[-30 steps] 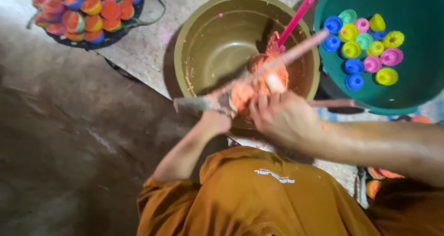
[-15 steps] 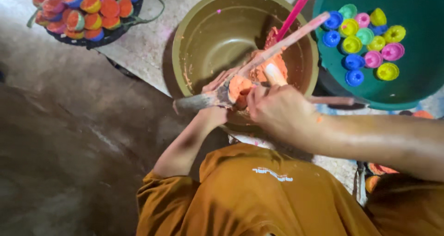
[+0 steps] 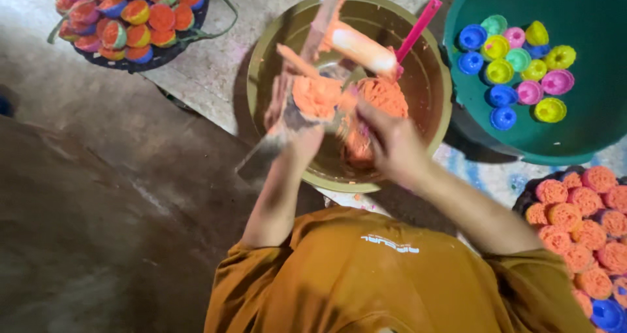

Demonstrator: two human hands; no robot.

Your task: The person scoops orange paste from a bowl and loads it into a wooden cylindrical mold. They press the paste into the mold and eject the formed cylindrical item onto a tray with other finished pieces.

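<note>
your left hand (image 3: 290, 121) grips mould packed w/ orange mix (image 3: 315, 96) over olive bowl (image 3: 431, 121); right hand (image 3: 390, 140) pinches stick, grip blurry. filled moulds (image 3: 130, 16) top-left basket; empty cups (image 3: 516, 65) wait in green tub, plenty left.

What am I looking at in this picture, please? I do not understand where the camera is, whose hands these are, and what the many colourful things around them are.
The camera sits on a person's head and looks down, so you see their orange shirt and both arms from above. There is no machine, only bare hands.

The left hand holds a small mould packed with orange paste over an olive-brown bowl, which holds more of the paste. The right hand is beside it; what it grips is blurred. A pink stick leans in the bowl.

A green tub holds empty coloured moulds. A dark basket at top left holds filled moulds, and orange shaped pieces lie at lower right.
</note>
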